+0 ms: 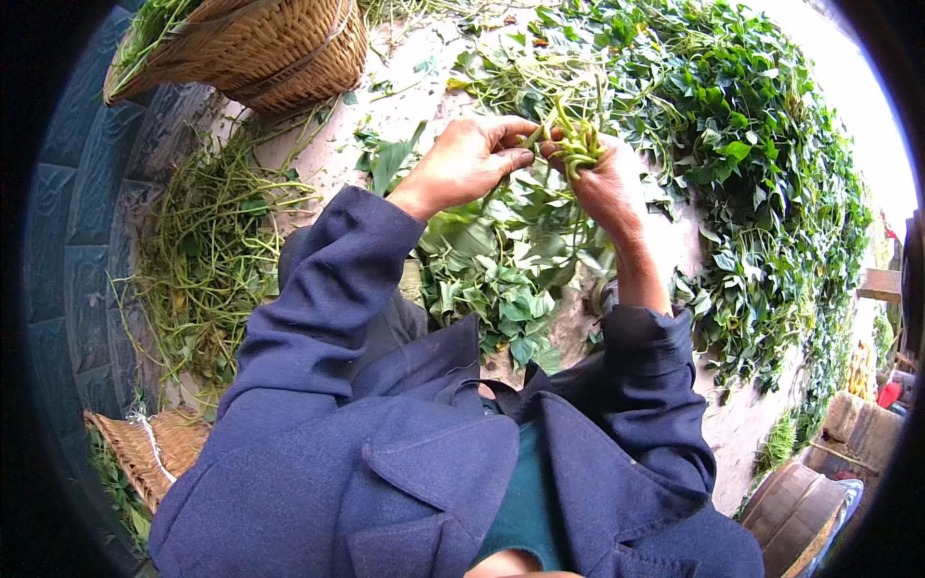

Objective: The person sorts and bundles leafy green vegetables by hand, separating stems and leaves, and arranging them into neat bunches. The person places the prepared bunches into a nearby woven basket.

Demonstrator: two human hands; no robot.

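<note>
My right hand [611, 184] is closed around a small bunch of pale green stems [576, 144], whose curled ends stick out above the thumb. My left hand [466, 160] meets it from the left, thumb and fingers pinching a green stem near the bunch. Below both hands, slightly blurred leaves hang or lie over a pile of loose green leaves [506, 296] on the ground between my legs. Leafy vines [578, 87] are spread just beyond my right hand.
A woven basket [289, 54] with greenery stands at upper left; another woven basket [170, 448] is at lower left. Bare stems [217, 238] are heaped on my left, by a tiled wall [87, 289]. A large leafy heap [766, 166] is on my right, a wooden tub [791, 513] at lower right.
</note>
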